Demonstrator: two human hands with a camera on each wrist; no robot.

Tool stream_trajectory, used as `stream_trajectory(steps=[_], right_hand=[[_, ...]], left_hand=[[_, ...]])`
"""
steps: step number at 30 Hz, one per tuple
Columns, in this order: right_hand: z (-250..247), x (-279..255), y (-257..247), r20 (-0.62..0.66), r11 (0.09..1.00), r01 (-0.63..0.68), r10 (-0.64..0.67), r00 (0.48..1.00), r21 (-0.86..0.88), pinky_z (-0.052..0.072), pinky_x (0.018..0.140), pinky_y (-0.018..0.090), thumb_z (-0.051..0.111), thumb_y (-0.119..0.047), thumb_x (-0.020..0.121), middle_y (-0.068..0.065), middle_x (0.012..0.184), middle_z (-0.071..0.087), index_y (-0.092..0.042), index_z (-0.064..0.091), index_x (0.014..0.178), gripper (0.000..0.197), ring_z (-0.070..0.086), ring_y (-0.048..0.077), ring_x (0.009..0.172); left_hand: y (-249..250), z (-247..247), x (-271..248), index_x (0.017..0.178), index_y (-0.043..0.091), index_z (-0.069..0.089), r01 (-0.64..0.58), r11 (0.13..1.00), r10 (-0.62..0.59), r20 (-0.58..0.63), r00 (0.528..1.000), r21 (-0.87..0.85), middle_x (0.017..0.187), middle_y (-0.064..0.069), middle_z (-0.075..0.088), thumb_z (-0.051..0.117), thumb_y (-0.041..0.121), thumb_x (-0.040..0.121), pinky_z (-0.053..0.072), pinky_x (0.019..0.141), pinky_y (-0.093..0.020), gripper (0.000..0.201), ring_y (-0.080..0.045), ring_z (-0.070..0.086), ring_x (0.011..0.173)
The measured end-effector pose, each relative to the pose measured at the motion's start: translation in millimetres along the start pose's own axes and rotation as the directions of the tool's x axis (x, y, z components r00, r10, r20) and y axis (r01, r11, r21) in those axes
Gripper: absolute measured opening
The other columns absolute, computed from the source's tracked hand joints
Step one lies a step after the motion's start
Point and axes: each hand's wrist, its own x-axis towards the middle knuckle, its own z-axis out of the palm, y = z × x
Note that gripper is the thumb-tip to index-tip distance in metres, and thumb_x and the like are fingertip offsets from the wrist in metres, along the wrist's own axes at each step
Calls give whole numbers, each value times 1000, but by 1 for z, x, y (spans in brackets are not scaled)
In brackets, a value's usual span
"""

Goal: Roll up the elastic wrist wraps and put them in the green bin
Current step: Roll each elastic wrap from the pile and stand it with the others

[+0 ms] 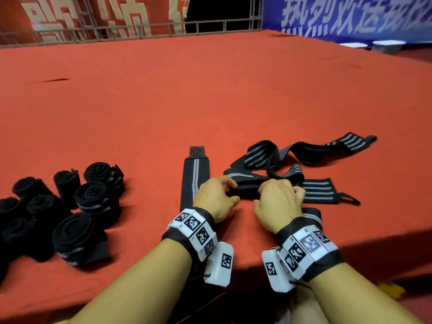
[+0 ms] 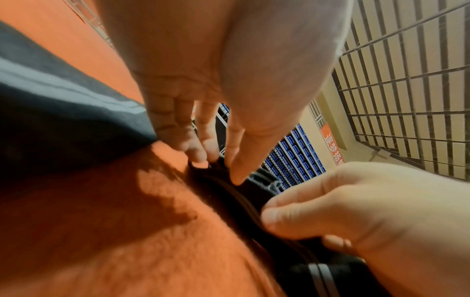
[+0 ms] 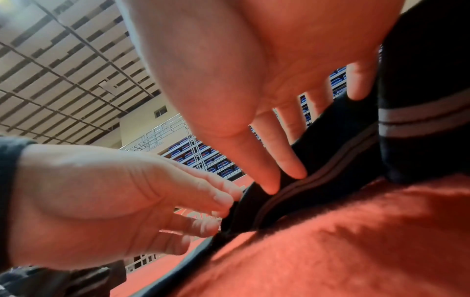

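Head view: my left hand (image 1: 214,197) and right hand (image 1: 278,198), knuckles up, fingers curled, pinch one black wrap (image 1: 245,191); rolled wraps (image 1: 93,197) at nine o'clock

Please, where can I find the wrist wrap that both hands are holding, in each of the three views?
Head: the held wrist wrap lies low centre, between left hand and right hand.
Left wrist: a dark band at centre, running to lower right.
Right wrist: a dark band right of centre.
Shared landmark: the red cloth under it.
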Motion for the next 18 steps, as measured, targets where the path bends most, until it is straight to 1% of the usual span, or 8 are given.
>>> stream_trajectory(steps=[3, 5, 8, 9, 10, 12, 15, 18], right_hand=[[-11, -10, -3, -51, 994, 42, -37, 998, 96, 37, 99, 38, 60, -36, 94, -6, 115, 70, -29, 73, 106, 19, 59, 22, 118], [-16, -18, -8, -26, 979, 38, -34, 999, 198, 47, 90, 36, 62, -37, 91, -1, 107, 74, -31, 76, 97, 16, 65, 29, 109], [-16, -25, -11, 28, 948, 74, -87, 996, 308, 50, 86, 37, 64, -40, 87, -1, 101, 74, -33, 77, 90, 15, 64, 32, 105], [-17, -26, -12, 38, 936, 97, -116, 993, 338, 49, 88, 36, 65, -41, 86, -4, 100, 75, -33, 77, 86, 14, 63, 30, 105], [-18, -27, -12, 45, 922, 114, -141, 989, 370, 49, 89, 36, 67, -42, 86, -7, 97, 75, -33, 76, 81, 14, 62, 28, 104], [-19, -28, -10, 42, 891, 133, -168, 985, 434, 48, 89, 36, 70, -42, 85, -8, 88, 74, -33, 70, 69, 18, 62, 27, 100], [-18, -28, -9, -16, 839, 123, -135, 991, 530, 51, 83, 37, 73, -42, 81, -7, 75, 70, -31, 62, 63, 24, 64, 25, 89], [-21, -25, -11, -57, 833, 61, -35, 998, 550, 45, 85, 36, 66, -47, 88, -6, 70, 66, -23, 62, 67, 32, 60, 24, 82]], left_hand=[[6, -1, -2, 122, 35, 56, -49, 999, 51, -88, 995, 18, 125, 6, 48, 78, 27, 82, 37, 91, -26, 46, -18, 48, 116], [9, -4, -3, 128, 40, 55, -89, 995, 92, -93, 991, 43, 138, 8, 42, 75, 24, 82, 35, 100, -27, 53, -19, 39, 127], [12, -7, -4, 116, 39, 67, -56, 998, 60, -99, 993, 42, 145, 5, 45, 68, 18, 84, 36, 105, -27, 39, -19, 44, 132], [12, -9, -4, 104, 38, 70, -22, 1000, 24, -104, 994, 21, 136, 4, 56, 67, 17, 84, 41, 100, -25, 29, -18, 54, 122], [11, -10, -5, 91, 35, 71, 15, 1000, -14, -108, 994, 3, 116, 4, 68, 65, 17, 83, 48, 93, -27, 20, -19, 62, 107], [10, -15, -8, 75, 29, 66, 64, 998, -65, -123, 990, -12, 81, 5, 70, 64, 20, 81, 56, 82, -35, 11, -24, 66, 92], [11, -23, -17, 73, 20, 61, 77, 996, -86, -221, 971, -48, 70, 2, 66, 66, 27, 79, 54, 75, -37, 10, -29, 64, 83], [8, -32, -24, 70, 15, 57, 36, 991, -84, -390, 917, -129, 68, 1, 62, 63, 20, 79, 50, 71, -37, 12, -30, 61, 77]])
